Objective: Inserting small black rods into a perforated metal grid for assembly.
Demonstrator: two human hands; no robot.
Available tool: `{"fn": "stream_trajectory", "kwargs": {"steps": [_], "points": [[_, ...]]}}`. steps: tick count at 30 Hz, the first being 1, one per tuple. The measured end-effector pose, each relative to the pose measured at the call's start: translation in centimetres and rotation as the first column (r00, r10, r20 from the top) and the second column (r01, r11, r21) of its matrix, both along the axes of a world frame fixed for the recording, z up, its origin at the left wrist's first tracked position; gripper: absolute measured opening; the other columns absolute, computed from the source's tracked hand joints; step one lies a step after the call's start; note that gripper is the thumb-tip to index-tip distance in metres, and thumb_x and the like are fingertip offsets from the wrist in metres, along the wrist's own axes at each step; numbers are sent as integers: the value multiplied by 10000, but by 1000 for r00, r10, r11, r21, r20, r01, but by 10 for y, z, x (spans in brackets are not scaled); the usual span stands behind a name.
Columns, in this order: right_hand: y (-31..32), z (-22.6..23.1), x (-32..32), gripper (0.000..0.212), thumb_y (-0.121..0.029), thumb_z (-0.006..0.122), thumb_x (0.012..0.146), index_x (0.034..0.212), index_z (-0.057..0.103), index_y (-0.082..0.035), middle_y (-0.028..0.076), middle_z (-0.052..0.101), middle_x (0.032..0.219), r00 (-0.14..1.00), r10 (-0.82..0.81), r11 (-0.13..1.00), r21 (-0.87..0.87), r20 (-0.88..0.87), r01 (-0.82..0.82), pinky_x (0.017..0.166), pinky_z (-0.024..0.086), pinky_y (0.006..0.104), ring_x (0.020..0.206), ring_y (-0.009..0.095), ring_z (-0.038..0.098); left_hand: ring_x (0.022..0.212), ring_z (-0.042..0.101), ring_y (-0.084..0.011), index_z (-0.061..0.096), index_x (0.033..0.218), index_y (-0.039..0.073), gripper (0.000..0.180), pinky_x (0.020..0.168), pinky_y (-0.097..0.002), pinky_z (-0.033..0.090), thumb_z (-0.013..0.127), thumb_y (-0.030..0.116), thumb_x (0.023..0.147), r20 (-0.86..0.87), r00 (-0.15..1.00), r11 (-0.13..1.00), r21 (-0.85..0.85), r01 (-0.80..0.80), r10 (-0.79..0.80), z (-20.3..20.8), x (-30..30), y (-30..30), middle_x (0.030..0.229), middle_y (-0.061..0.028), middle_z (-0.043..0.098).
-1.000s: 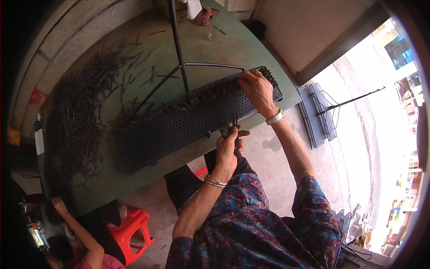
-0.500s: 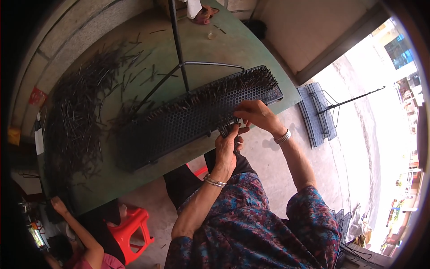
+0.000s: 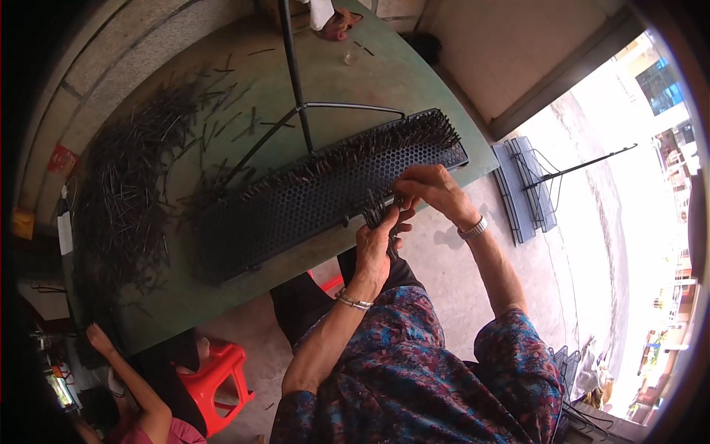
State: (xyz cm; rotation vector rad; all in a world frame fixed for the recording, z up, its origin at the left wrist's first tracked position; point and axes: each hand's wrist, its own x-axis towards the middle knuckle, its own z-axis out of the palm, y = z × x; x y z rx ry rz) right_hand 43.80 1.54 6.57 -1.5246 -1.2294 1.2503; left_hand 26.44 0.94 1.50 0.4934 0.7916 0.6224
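Observation:
My left hand (image 3: pixel 375 250) is closed round a bundle of thin dark sticks (image 3: pixel 374 210), whose ends poke up past the thumb. Just right of it, my right hand (image 3: pixel 438 192) is pinched at the bundle's upper end; whatever its fingertips hold is hidden. Both hands are at the near edge of a long black tray (image 3: pixel 288 211) perforated with rows of small holes. Similar sticks (image 3: pixel 421 133) stand upright in the tray's far rows, densest toward the right end. The holes nearer me show no sticks.
A large heap of loose dark sticks (image 3: pixel 126 185) covers the left of the green table (image 3: pixel 355 81). A black metal frame (image 3: pixel 294 74) rises behind the tray. Another tray with a rod (image 3: pixel 523 189) stands on the floor at right. A person's hand (image 3: pixel 100 339) and a red stool (image 3: pixel 222 385) are lower left.
My right hand has shifted slightly to the right, and more of the stick ends in my left hand show. The left hand stays nearly still.

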Motion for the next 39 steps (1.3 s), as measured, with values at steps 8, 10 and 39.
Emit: {"fn": "stream_trajectory", "kwargs": {"steps": [8,10,39], "points": [[23,17,2,136,-96,586,930,961,644,22,70,689,742,869,-457,843,404,189,355,666,522,251,707,115,666,794,672,-158,621,1133,112,298,606,-262,498,635,331,933,5,1000,998,-65,-17,17,-4,1,6,1031,-100,713],[35,8,4,113,-74,591,917,960,645,16,67,693,749,838,-504,769,551,210,325,662,508,245,699,108,664,830,669,-161,612,1140,110,276,632,-270,499,612,311,950,15,1000,999,-51,10,-9,-4,3,4,1047,-100,708],[66,3,24,88,-49,590,899,951,628,10,88,630,776,855,-281,796,604,436,-47,651,513,284,697,161,669,849,661,-199,612,1140,52,247,790,-334,536,573,231,974,86,991,980,-180,-86,103,-16,9,0,972,-132,680]]}}
